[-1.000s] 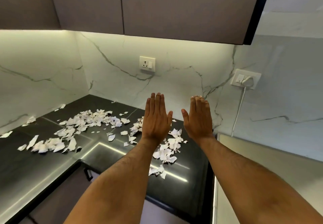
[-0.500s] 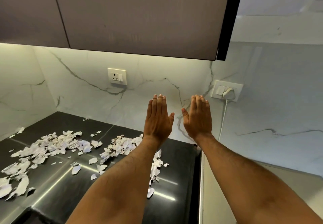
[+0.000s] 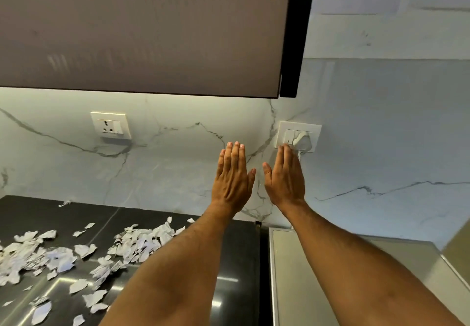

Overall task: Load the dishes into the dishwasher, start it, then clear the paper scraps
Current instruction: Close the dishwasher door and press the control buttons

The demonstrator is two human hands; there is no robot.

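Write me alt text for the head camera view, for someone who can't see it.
Two bare hands, left hand and right hand, are raised flat and empty before a marble wall, the right near a switch plate with a white plug. Torn paper scraps litter the black countertop at lower left, under a brown wall cabinet.

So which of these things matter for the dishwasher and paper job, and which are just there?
Part of the job:
paper scraps
left hand
right hand
countertop

Just there:
empty wall socket
socket with plug
upper cabinet
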